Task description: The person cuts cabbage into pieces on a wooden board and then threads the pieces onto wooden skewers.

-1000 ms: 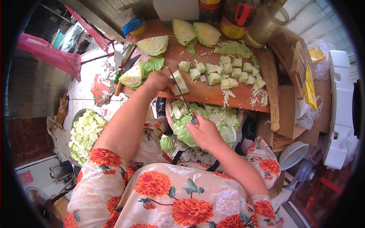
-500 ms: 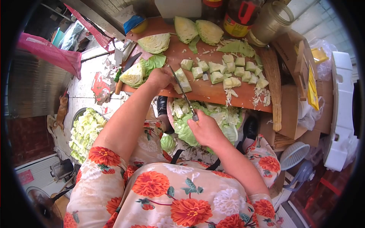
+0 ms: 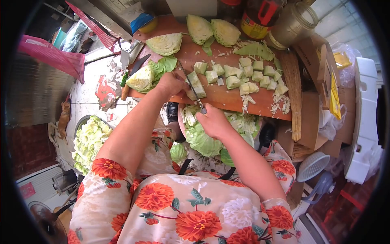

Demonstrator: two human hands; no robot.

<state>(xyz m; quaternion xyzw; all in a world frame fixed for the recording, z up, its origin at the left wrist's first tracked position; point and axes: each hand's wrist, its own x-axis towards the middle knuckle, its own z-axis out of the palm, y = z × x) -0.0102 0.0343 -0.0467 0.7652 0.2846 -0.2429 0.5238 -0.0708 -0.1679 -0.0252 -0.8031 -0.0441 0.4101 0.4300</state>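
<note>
On the wooden cutting board (image 3: 227,101), my left hand (image 3: 172,84) is closed on the left side of a pale cabbage core piece (image 3: 198,87), its fingers partly hidden. My right hand (image 3: 212,121) grips the handle of a knife (image 3: 188,79). The thin blade lies over the core piece, close beside my left fingers. Several cut cabbage core cubes (image 3: 257,76) are spread to the right. A cabbage wedge (image 3: 140,79) and a loose leaf (image 3: 164,65) rest left of my left hand.
More cabbage wedges (image 3: 164,44) stand along the board's back. Below its front edge sits a basin of cabbage leaves (image 3: 205,140); another pile of chopped cabbage (image 3: 91,140) is at left. A second knife (image 3: 139,64), a red-handled jug (image 3: 260,20) and a glass jar (image 3: 294,24) are around.
My right hand and the knife have moved up and slightly left, so the blade reaches farther across the board. My left hand stays by the core piece.
</note>
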